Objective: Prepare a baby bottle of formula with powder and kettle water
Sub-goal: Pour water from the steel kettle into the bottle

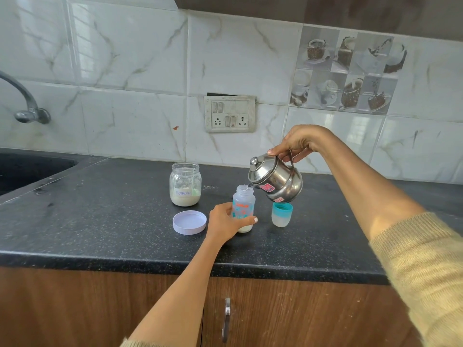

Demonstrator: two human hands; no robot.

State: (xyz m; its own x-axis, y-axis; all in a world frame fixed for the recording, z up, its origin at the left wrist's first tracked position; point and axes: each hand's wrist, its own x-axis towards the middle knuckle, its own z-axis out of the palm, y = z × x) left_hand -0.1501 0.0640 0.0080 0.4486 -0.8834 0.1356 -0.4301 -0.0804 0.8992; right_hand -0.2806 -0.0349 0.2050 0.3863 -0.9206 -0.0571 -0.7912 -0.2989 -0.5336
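The left hand (pixel 223 222) curls its fingers around one clear printed baby bottle (pixel 243 209); the right hand (pixel 298 142) grips the handle of one tilted steel kettle (pixel 276 180), its spout over the bottle's mouth. Left of the bottle stand one glass formula jar (pixel 185 185) and one lilac lid (pixel 189 222); right, one teal-rimmed cap (pixel 282 214). All sit on a black speckled counter (pixel 100 221) below marble-look tiles (pixel 125 58).

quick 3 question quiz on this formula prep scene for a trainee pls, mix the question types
1. True or false: the jar lid is screwed onto the formula jar.
2. Which hand steadies the baby bottle? A) left B) right C) neither
3. Fill in: the right hand tips the ___ over the bottle's mouth.

Key: 1 false, it lies on the counter; 2 A, the left hand; 3 kettle.
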